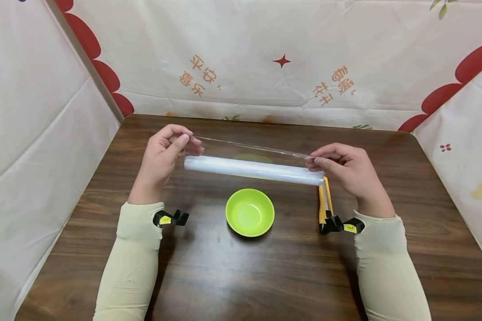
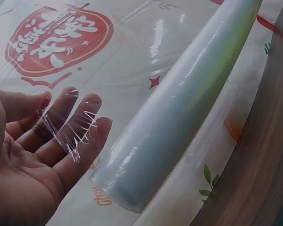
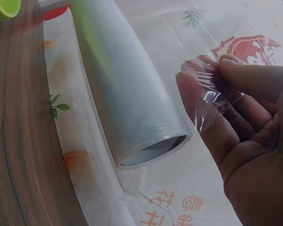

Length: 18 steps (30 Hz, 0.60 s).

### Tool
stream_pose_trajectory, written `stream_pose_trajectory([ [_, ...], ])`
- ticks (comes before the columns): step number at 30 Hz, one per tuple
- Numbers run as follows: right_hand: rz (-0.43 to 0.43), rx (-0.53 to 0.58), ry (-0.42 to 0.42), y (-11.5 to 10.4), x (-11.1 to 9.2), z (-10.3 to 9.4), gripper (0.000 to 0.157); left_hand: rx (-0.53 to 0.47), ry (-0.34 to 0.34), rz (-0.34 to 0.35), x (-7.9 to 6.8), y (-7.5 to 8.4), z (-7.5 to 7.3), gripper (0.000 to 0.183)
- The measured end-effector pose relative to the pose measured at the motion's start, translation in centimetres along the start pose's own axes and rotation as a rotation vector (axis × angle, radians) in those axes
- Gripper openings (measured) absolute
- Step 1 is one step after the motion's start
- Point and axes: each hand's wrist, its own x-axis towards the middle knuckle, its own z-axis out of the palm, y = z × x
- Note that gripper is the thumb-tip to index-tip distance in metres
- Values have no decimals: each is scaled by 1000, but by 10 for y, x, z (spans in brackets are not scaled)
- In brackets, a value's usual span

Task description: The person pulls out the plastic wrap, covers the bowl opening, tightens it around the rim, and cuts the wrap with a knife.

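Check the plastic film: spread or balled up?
Spread: the plastic film runs nearly straight from left hand to right hand, wrinkled where held.

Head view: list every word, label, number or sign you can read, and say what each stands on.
"平安 喜乐": orange, left part of the white back cloth.
"春暖 花开": orange, right part of that cloth.
Left wrist label and right wrist label: too small to read.
Green bowl and film roll: no readable text.
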Motion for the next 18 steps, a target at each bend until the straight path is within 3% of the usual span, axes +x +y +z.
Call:
stream_pose_trajectory([
  [14,-15,2,19,10,2,-2,14,8,-3,-4,1,-4,0,9],
  [18,-17,27,36,12,2,-1,13,13,-4,-9,2,-5,0,18],
])
